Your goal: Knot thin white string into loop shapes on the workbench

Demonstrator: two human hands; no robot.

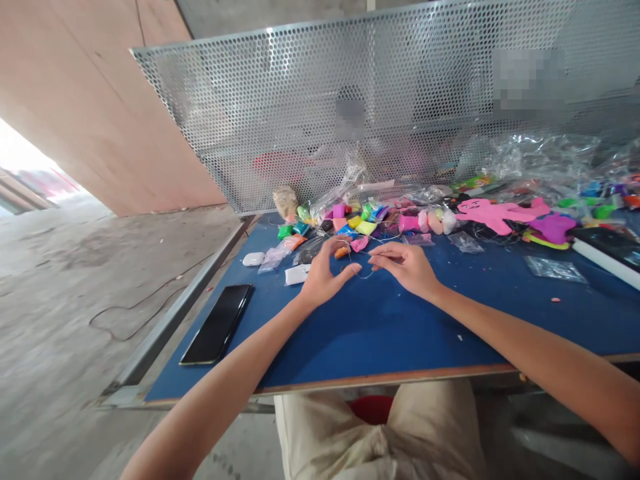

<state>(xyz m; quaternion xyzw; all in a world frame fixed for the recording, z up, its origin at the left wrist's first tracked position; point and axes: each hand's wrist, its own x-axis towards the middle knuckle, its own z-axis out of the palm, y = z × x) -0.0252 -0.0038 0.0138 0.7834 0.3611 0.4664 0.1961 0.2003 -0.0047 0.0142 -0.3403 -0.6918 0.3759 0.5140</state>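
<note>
Above the blue tabletop (350, 333), my left hand (330, 272) is curved, its thumb and fingers apart around a thin, pale loop of thread or wire (366, 276). The loop runs across to my right hand (404, 267), whose thumb and fingertips are pinched together on it. Whether my left fingers grip the strand is too fine to make out. Just beyond my hands lie a pink piece (359, 245) and an orange piece (342, 253). A white item (297, 275) sits left of my left hand.
A black phone (217, 325) lies at the left. Colourful packets (366, 227), a pink figure (500, 213) and clear plastic bags (540, 160) line the back, before a perforated metal panel (300, 100). A black-and-white device (611, 253) is at the right edge.
</note>
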